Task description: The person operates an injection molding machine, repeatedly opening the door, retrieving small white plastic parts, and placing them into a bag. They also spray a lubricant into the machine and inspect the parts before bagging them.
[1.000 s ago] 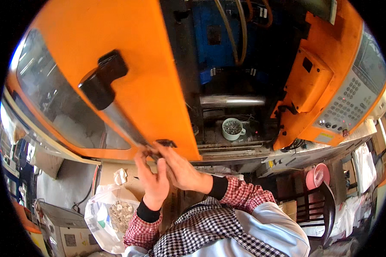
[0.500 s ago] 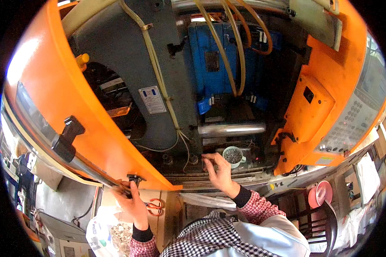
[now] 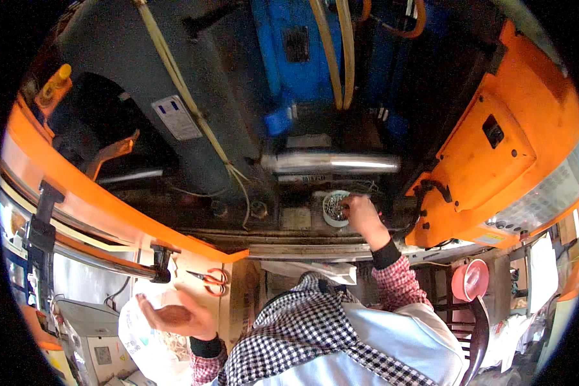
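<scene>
My right hand (image 3: 361, 215) reaches into the open machine and its fingers dip into a small white cup (image 3: 333, 208) filled with small dark parts. Whether the fingers pinch anything there stays hidden. My left hand (image 3: 174, 315) hangs low at the left, palm up and fingers spread, holding nothing. It hovers over a white plastic bag (image 3: 141, 341) below the orange sliding door (image 3: 96, 212), which stands pushed to the left. A shiny steel bar (image 3: 331, 162) runs just above the cup.
Orange-handled scissors (image 3: 209, 278) lie on a cardboard surface under the door edge. An orange control housing (image 3: 495, 161) flanks the opening on the right. A pink bowl (image 3: 469, 280) sits on a chair at the lower right. Yellow hoses (image 3: 334, 51) hang above.
The orange door has slid left, opening the machine. My right hand went from the door edge into the cup; my left hand let go of the door and dropped, open, over the bag.
</scene>
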The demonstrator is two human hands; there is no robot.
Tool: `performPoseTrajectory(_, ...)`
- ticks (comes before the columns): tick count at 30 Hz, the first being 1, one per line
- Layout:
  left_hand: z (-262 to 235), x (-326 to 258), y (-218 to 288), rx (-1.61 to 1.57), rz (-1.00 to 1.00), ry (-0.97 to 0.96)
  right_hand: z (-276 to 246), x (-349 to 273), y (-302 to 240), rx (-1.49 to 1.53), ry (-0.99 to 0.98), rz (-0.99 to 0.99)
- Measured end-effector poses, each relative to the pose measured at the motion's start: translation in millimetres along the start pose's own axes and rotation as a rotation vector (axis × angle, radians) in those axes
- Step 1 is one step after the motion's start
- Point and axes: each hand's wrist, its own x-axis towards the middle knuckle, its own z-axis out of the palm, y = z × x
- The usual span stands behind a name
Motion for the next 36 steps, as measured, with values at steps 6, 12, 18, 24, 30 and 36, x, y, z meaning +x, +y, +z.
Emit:
performPoseTrajectory(6, 43, -42, 31, -0.380, -0.018, -0.488, 34, 12, 16, -0.176, -0.247, -0.008)
performPoseTrajectory(12, 89, -53, 66, -0.536, -0.026, -0.751, 52, 14, 35, -0.090, -0.163, -0.075)
performPoseTrajectory(18, 175, -90, 94, -1.054, -0.910, -1.330, 39, 9, 36, 0.104, -0.085, -0.057)
performPoseTrajectory(24, 228, -126, 126, -1.487, -1.915, -1.352, -12, 10, -27, 0.354, 0.140, -0.251)
performPoseTrajectory(30, 225, -111, 114, -1.622, -2.098, -1.042, -32, 8, -67, -0.036, -0.004, -0.469)
performPoseTrajectory(36, 192, -99, 49, -1.680, -1.627, -0.966, -37, 120, -91, 0.588, 0.251, -0.288)
